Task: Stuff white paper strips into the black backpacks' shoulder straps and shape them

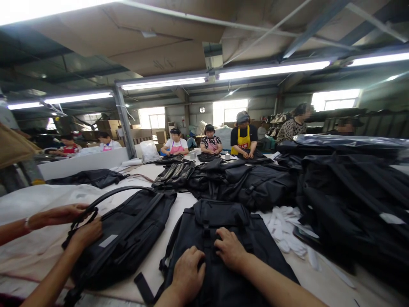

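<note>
A black backpack lies flat on the white table right in front of me. My left hand rests on its lower middle with the fingers curled into the fabric. My right hand sits just beside it, fingers bent down onto the centre strap of the backpack. The two hands almost touch. What the fingertips pinch is hidden under the knuckles.
To my left a co-worker's two hands hold a second black backpack by its handle. A heap of black backpacks fills the table's middle and right. White paper pieces lie beside my backpack. Several people work at the far end.
</note>
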A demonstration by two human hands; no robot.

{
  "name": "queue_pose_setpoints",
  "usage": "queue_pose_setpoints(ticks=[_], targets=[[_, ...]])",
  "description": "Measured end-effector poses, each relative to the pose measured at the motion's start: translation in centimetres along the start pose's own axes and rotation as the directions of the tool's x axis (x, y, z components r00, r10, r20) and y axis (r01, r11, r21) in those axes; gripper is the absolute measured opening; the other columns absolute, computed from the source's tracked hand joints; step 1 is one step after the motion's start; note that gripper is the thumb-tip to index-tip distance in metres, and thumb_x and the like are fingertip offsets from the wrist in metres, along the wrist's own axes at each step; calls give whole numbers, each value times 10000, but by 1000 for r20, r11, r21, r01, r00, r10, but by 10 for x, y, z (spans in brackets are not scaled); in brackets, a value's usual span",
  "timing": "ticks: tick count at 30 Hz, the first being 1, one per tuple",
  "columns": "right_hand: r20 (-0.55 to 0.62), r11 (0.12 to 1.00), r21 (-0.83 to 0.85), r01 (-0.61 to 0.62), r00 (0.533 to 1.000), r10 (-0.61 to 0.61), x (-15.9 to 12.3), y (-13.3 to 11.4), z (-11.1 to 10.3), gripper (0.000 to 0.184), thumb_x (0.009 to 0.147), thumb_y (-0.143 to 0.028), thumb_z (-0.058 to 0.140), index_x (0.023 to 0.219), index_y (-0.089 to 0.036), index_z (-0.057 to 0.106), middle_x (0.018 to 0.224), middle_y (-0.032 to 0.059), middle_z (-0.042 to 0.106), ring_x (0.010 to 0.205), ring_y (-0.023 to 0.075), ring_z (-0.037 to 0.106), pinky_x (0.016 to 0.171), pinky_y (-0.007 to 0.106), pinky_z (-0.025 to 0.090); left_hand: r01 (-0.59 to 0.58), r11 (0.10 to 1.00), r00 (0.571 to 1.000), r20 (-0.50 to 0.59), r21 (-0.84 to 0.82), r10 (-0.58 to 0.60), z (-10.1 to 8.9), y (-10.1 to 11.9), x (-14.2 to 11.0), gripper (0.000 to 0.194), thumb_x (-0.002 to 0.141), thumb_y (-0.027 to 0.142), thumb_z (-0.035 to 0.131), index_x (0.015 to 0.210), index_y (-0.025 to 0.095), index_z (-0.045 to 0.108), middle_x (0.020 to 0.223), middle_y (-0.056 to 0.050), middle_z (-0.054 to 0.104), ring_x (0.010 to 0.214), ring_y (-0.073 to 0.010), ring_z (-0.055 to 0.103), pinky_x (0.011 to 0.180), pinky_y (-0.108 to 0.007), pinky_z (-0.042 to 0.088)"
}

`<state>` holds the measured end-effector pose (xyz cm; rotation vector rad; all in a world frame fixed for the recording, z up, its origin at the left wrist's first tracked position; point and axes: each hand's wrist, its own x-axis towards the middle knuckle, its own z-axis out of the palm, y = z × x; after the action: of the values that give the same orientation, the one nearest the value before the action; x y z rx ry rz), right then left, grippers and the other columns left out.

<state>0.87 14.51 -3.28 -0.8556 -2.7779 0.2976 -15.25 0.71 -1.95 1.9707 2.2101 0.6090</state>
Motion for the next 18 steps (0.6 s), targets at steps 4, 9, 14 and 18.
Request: queue_pose_setpoints(ticks=[4,9,14,18], targets=[[-62,996,77,51,997,-46,-16,-7,-11,161,899,-178,469,912,-166,629,912,74,664,932,201,603,974,383,368,-6,999,1000,-30,-38,5,1,-3,-1,190,813,172,540,929,238,675,983,-34,645,999,-201,572,889,-289,413],[-354,833,533,148,933,61,-51,-44,-76,299,986,-354,365,780,-192,509,708,-5,539,672,125,515,650,235,401,102,922,994,61,-373,-85,-8,8,19,168,837,231,523,760,183,664,789,-42,674,805,-196,627,755,-291,446],[-491,689,578,436,861,-132,-79,-80,-113,331,975,-419,374,755,-199,487,646,-25,480,587,99,441,574,215,368,480,331,877,456,-812,-152,-8,50,51,355,894,459,503,814,135,624,693,-64,652,588,-176,601,539,-258,419],[-460,684,543,487,854,-243,-82,-82,-93,435,966,-501,343,670,-204,458,568,-30,455,508,91,379,491,221,305,684,-188,721,693,-705,24,-1,88,66,474,964,455,376,802,81,617,677,-112,637,599,-196,636,622,-300,500]])
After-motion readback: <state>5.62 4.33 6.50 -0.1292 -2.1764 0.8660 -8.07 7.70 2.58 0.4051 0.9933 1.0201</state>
